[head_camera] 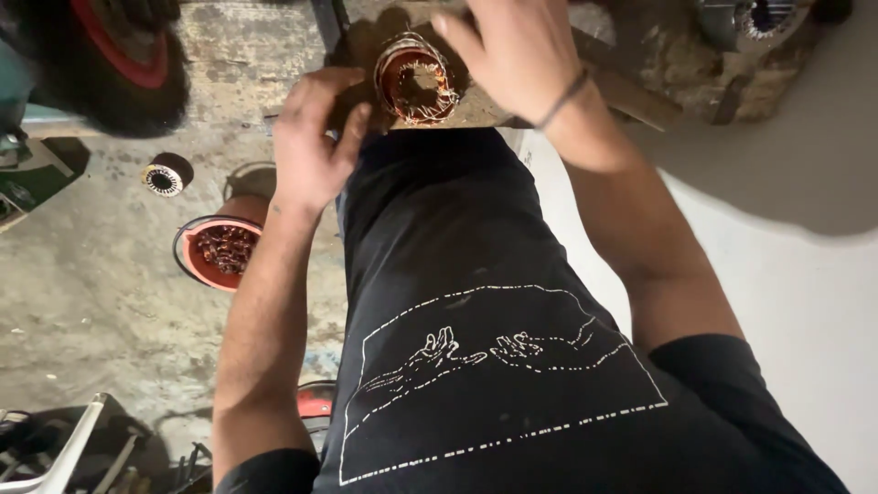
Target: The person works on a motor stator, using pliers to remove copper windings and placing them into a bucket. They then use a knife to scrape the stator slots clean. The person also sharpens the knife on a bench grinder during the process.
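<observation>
A round motor stator (417, 84) wound with copper wire lies on a worn, stained workbench (658, 64) at the top of the view. My left hand (313, 137) rests against its left side, fingers curled toward the coils. Over its right side lies my right hand (512, 50), fingers spread across the winding, a dark band on the wrist. Whether either hand truly grips the stator is unclear. My black printed shirt fills the lower middle.
On the concrete floor to the left stand a red bucket (219, 249) holding copper scraps and a small round rotor core (165, 174). A red-and-black wheel (114, 55) sits top left. Another motor part (754, 18) lies on the bench, top right. Metal clutter fills the bottom left corner.
</observation>
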